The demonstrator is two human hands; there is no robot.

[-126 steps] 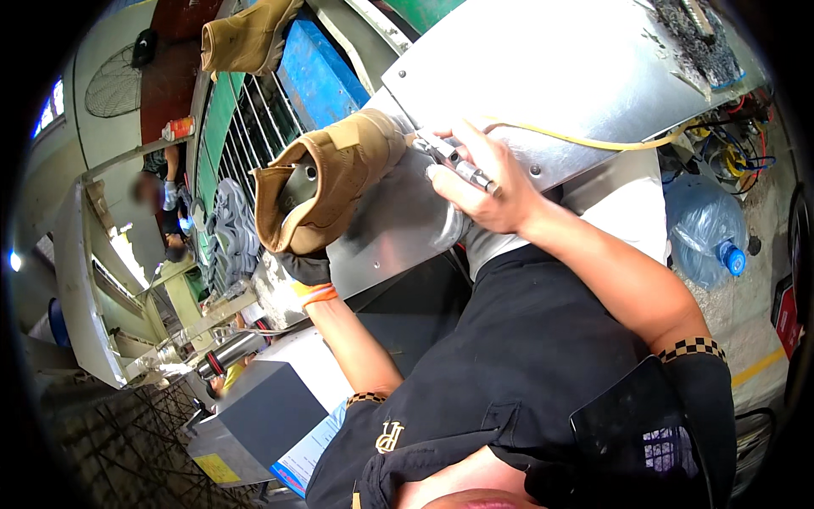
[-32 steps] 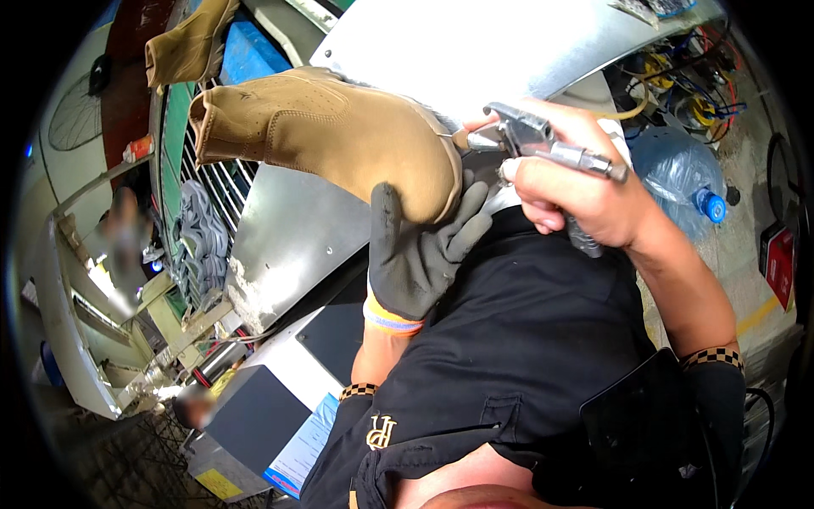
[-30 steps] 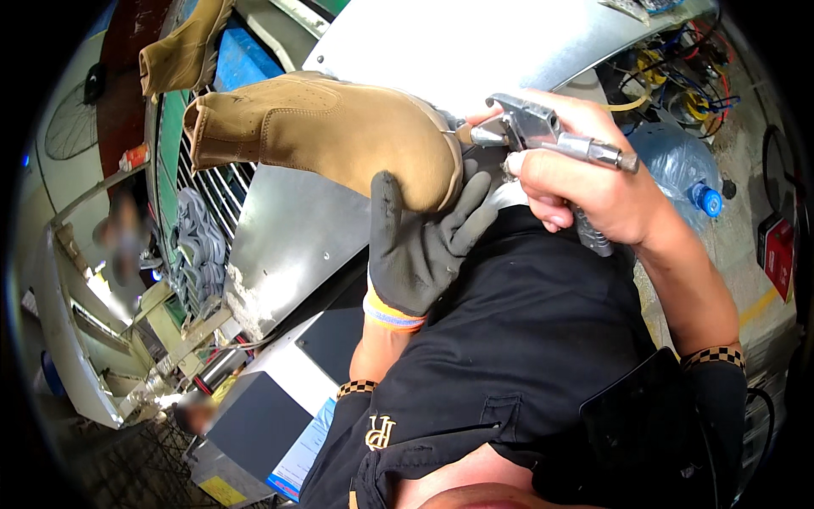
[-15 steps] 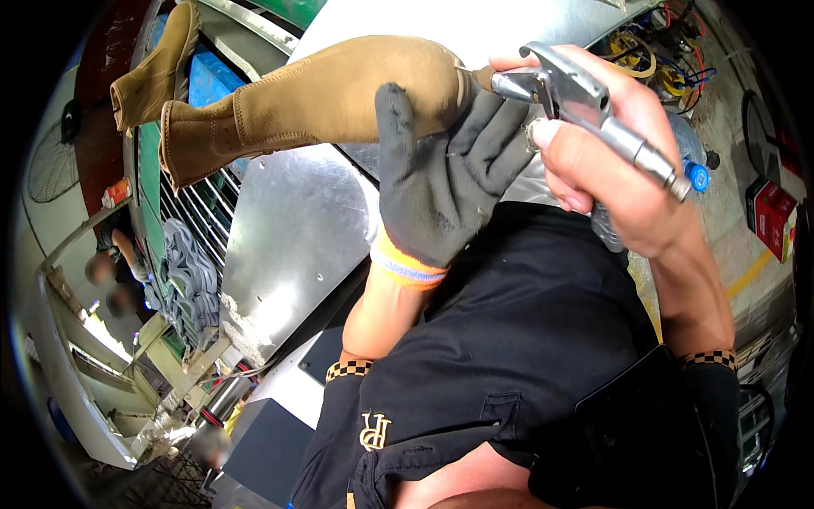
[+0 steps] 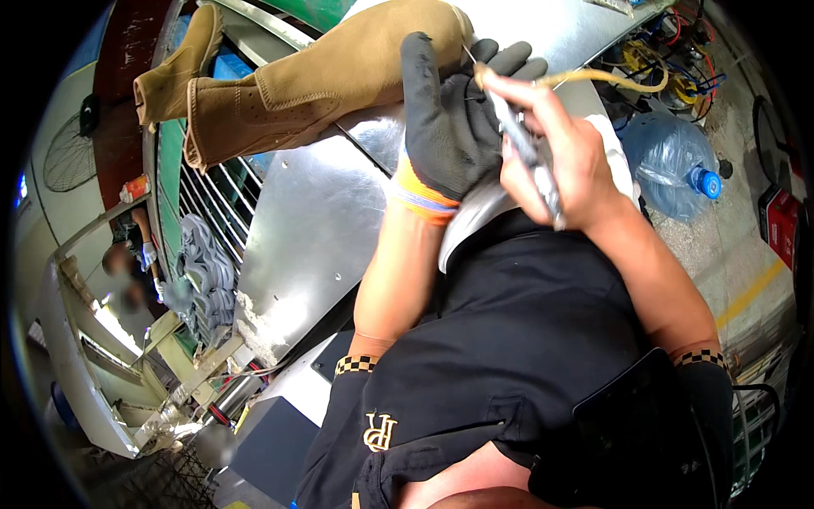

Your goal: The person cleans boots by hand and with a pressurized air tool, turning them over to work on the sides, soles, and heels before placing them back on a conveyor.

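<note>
A tan pull-on boot lies lengthwise at the upper middle, its shaft pointing left and its toe end by my hands. My left hand, in a dark grey work glove with an orange cuff, is palm up against the boot. Its thumb lies across the boot's near side, and the fingers stretch out past the toe end. My bare right hand is closed round a silver metal tool, seen earlier as a trigger gun. A thin tip points toward the boot's edge; contact is unclear.
Another tan boot rests at the upper left. Under my arms is a metal tabletop. A yellowish hose runs toward tangled wires at right, near a large clear water jug. Grey soles and another person are at left.
My right hand has moved left and turned, bringing the tool over the left glove and its tip toward the boot. The glove's fingers have curled slightly, and the whole view has shifted.
</note>
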